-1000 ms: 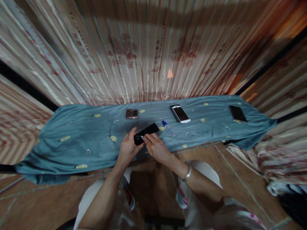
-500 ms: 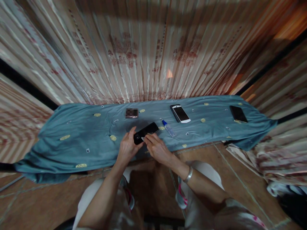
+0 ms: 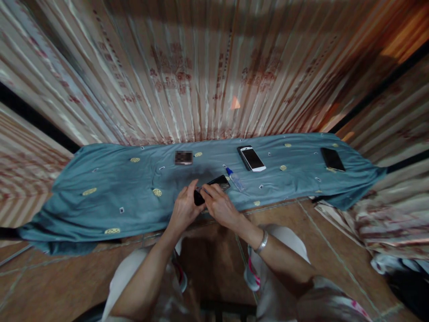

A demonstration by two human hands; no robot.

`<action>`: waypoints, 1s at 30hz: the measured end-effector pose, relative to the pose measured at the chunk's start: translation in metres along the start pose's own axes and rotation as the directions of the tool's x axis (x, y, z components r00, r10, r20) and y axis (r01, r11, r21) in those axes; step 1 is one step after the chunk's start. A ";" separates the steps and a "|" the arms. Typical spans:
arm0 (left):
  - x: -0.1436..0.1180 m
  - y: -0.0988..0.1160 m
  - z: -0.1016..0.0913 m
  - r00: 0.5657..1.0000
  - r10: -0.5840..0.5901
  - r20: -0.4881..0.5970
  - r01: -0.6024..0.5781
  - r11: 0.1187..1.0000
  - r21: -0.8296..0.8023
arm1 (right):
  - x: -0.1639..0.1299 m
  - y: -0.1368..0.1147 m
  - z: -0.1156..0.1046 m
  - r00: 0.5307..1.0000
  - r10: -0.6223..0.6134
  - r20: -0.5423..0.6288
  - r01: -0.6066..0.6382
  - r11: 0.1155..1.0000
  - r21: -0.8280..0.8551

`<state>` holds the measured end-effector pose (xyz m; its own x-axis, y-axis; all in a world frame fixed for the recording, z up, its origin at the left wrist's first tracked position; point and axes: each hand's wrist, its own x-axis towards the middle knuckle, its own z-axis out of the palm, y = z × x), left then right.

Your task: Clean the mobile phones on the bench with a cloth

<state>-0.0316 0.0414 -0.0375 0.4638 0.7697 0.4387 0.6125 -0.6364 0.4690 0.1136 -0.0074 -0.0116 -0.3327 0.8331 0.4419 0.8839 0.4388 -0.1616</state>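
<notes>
My left hand (image 3: 185,204) grips one end of a black phone (image 3: 220,182), thumb and fingers along its edges. Over the phone's middle lies my right hand (image 3: 220,205), its fingers bent and pressed together against the surface; whatever they pinch is hidden. The phone is tilted, its far end pointing up and right, close to a small clear bottle (image 3: 237,180) with a blue cap that lies on the cloth.
A blue-green patterned cloth (image 3: 127,208) covers the long table. On it lie a small dark device (image 3: 183,157) with a blurred face, a white-framed phone (image 3: 253,158) and a dark flat phone-like device (image 3: 333,159). A striped curtain (image 3: 208,112) hangs behind.
Both hands and the black phone have shifted slightly right. The right fingers have slid up over the phone and cover more of it; the small white bit at their tips no longer shows.
</notes>
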 end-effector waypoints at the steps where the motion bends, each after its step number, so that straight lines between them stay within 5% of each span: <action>1: 0.000 -0.001 -0.001 1.000 -0.002 0.000 0.001 1.000 -0.005 | -0.001 -0.001 0.001 1.000 -0.009 0.005 0.009 1.000 0.003; 14: 0.000 -0.002 0.000 1.000 -0.006 0.022 0.008 0.998 -0.066 | 0.000 -0.010 0.003 0.997 -0.068 0.027 0.066 0.995 0.070; 23: 0.001 0.002 0.001 0.999 -0.044 0.017 0.045 0.998 -0.044 | -0.001 0.010 0.001 1.000 0.012 -0.007 -0.012 0.998 0.060; 30: 0.001 0.000 0.001 0.999 -0.020 0.028 0.021 0.998 -0.052 | 0.000 -0.006 0.004 0.999 -0.031 0.025 0.029 0.994 0.101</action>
<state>-0.0309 0.0421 -0.0379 0.4690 0.7833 0.4079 0.5879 -0.6216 0.5177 0.1074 -0.0086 -0.0143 -0.3683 0.8271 0.4247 0.8362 0.4943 -0.2375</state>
